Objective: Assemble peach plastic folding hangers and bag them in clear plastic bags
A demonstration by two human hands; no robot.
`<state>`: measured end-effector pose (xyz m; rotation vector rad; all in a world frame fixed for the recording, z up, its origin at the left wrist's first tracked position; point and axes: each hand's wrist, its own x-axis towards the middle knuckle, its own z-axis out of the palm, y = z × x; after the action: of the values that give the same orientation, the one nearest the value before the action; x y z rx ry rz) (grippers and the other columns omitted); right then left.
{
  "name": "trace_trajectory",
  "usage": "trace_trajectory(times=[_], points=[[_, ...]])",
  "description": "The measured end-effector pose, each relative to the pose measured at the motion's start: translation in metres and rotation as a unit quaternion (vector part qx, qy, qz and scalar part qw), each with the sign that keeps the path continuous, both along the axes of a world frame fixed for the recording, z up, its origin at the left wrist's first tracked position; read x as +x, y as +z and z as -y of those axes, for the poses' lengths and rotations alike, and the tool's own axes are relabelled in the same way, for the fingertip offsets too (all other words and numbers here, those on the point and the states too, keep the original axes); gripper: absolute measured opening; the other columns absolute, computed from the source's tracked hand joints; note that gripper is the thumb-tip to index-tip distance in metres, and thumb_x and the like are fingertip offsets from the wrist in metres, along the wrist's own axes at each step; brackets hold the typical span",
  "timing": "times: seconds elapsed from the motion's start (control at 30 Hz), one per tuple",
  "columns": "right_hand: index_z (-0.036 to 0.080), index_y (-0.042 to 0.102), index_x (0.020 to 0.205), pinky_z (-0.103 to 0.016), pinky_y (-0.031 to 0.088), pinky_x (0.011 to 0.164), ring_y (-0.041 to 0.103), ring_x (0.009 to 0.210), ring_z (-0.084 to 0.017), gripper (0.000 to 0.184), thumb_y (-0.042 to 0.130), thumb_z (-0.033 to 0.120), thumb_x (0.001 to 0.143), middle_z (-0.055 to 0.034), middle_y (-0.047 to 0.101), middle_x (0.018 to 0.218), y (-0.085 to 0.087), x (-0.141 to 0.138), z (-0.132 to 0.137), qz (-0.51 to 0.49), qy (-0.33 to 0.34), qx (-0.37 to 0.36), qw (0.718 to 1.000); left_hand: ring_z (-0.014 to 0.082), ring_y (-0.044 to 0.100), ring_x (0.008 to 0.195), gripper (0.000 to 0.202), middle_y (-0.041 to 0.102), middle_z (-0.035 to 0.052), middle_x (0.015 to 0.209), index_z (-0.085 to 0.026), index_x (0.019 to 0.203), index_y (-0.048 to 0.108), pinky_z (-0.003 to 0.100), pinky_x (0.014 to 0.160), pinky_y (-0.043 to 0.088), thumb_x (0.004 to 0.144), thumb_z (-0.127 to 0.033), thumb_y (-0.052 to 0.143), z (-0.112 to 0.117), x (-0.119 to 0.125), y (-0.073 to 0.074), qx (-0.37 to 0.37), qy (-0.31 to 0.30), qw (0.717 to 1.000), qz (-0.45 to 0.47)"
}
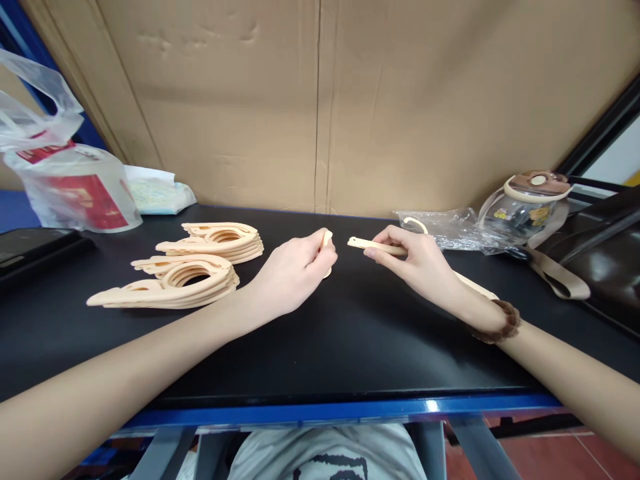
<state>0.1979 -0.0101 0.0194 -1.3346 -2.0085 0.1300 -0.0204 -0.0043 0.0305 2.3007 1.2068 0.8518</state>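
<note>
My left hand (295,270) is closed in a pinch on a small beige plastic piece (326,239) above the black table (320,340). Facing it, my right hand (415,260) pinches a long beige plastic arm (373,246) that runs back under my wrist, its tip pointing left. The two pieces are a short gap apart. To the left of my left hand lie two stacks of beige folding hanger parts (175,280), the farther stack (220,241) behind the nearer one. A brown bead bracelet (503,323) circles my right wrist.
A cardboard wall (320,100) backs the table. At the left are a plastic bag with red print (75,190), a tissue pack (157,193) and a dark flat device (30,247). At the right are crumpled clear plastic (440,223), a drinking bottle (530,207) and a dark bag (600,253).
</note>
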Motion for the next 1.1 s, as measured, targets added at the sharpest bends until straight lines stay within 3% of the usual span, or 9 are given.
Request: trace_trajectory(times=[0.2, 0.33, 0.5, 0.63, 1.1], points=[[0.021, 0.06, 0.086, -0.026, 0.039, 0.06, 0.057, 0.064, -0.014, 0.025, 0.054, 0.046, 0.09, 0.0001, 0.065, 0.074, 0.001, -0.002, 0.004, -0.026, 0.032, 0.003, 0.999, 0.0115, 0.043, 0.054, 0.03, 0.043, -0.0048, 0.063, -0.022, 0.078, 0.035, 0.027, 0.056, 0.032, 0.1, -0.039, 0.024, -0.001, -0.001, 0.001, 0.003, -0.029, 1.0, 0.001], [0.021, 0.062, 0.091, -0.026, 0.04, 0.06, 0.058, 0.068, -0.016, 0.027, 0.053, 0.046, 0.09, -0.0014, 0.066, 0.075, 0.001, -0.002, 0.006, -0.03, 0.042, 0.009, 0.999, 0.0111, 0.04, 0.055, 0.035, 0.042, -0.005, 0.062, -0.021, 0.072, 0.036, 0.025, 0.055, 0.031, 0.099, -0.041, 0.029, 0.001, 0.001, 0.002, 0.013, -0.062, 0.998, 0.008], [0.02, 0.066, 0.092, -0.027, 0.038, 0.059, 0.057, 0.067, -0.016, 0.03, 0.051, 0.046, 0.091, -0.0019, 0.065, 0.074, 0.001, -0.002, 0.006, -0.002, 0.042, 0.032, 0.999, 0.0098, 0.031, 0.049, 0.046, 0.036, -0.0059, 0.054, -0.02, 0.062, 0.029, 0.026, 0.049, 0.022, 0.092, -0.053, 0.043, 0.003, 0.003, 0.003, 0.046, 0.0, 0.998, -0.032], [0.02, 0.066, 0.086, -0.027, 0.039, 0.061, 0.057, 0.066, -0.015, 0.029, 0.051, 0.045, 0.091, -0.0019, 0.066, 0.076, 0.0, -0.003, 0.007, 0.022, 0.059, 0.039, 0.997, 0.0094, 0.033, 0.049, 0.048, 0.039, -0.0069, 0.055, -0.02, 0.063, 0.03, 0.025, 0.048, 0.023, 0.083, -0.055, 0.056, -0.001, 0.003, 0.0, 0.047, 0.01, 0.997, -0.056], [0.021, 0.07, 0.089, -0.028, 0.042, 0.069, 0.058, 0.073, -0.015, 0.024, 0.054, 0.039, 0.092, -0.0014, 0.069, 0.082, -0.001, 0.0, 0.006, 0.037, 0.161, 0.018, 0.986, 0.0116, 0.042, 0.05, 0.046, 0.046, -0.0038, 0.059, -0.02, 0.068, 0.04, 0.025, 0.049, 0.027, 0.097, -0.055, 0.031, -0.005, -0.001, -0.009, 0.025, -0.085, 0.988, -0.13]])
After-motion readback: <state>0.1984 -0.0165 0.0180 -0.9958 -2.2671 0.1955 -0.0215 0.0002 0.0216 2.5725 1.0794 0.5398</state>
